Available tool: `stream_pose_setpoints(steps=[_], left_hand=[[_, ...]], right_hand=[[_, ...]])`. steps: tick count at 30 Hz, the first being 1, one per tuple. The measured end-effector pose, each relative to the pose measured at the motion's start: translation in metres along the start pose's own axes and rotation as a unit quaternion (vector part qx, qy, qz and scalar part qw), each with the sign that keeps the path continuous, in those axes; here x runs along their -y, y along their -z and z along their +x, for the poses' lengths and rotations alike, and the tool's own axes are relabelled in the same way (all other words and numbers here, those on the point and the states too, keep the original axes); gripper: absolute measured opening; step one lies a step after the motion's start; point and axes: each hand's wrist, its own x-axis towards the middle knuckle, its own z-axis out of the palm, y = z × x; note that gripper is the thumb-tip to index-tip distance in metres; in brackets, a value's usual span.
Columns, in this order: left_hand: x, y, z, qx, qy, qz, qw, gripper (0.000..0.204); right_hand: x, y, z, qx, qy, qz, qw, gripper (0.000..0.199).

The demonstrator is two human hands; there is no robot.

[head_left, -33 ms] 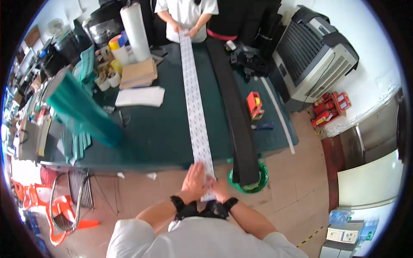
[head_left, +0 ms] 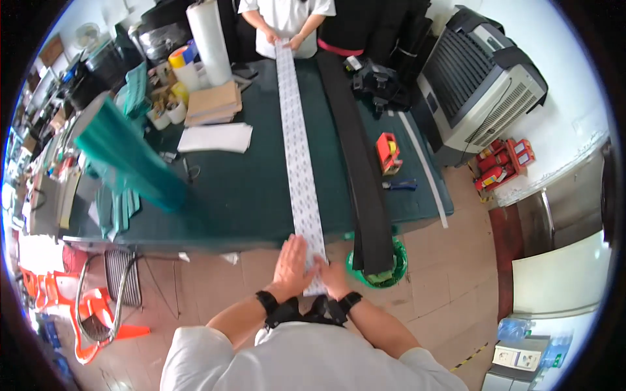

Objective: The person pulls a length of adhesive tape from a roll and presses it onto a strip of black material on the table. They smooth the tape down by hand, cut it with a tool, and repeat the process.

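Observation:
A long white strip [head_left: 299, 146] with a repeated dark printed pattern runs down the dark green table and past its near edge toward my body. My left hand [head_left: 291, 267] lies along the left side of its near end, fingers stretched out. At the right side of that end, my right hand [head_left: 334, 279] has its fingers curled in and pinches the strip's edge. Across the table, a co-worker's hands [head_left: 285, 40] hold the far end. A long black folded strip of material [head_left: 358, 176] lies to the right, its near end hanging over the table edge.
A green bin [head_left: 400, 268] stands below the black material. An orange-red tape dispenser [head_left: 388, 154] and a blue-handled tool [head_left: 399, 185] lie on the right side of the table [head_left: 225, 202]. At the left are a green film roll [head_left: 134, 156], paper sheets [head_left: 215, 137] and a chair [head_left: 122, 279].
The whole view has shifted slightly. Both hands stay at the strip's near end, the left hand's fingers a little more upright along its edge.

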Motion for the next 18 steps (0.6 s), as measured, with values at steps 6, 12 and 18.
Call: stream_pose_setpoints(steps=[6,12,18], left_hand=[[-0.02,0.021,-0.005,-0.042,0.359,-0.395,0.845,0.064],[-0.051,0.052,0.025,-0.047,0.439,-0.642,0.626,0.058],[-0.058,0.048,0.039,-0.088,0.488,-0.412,0.765,0.064]], right_hand=[[0.063,0.015,-0.014,0.023,0.035,0.106,0.993,0.049],[0.057,0.013,-0.033,-0.006,0.165,0.137,0.977,0.038],[0.065,0.017,-0.033,0.053,0.232,0.148,0.96,0.046]])
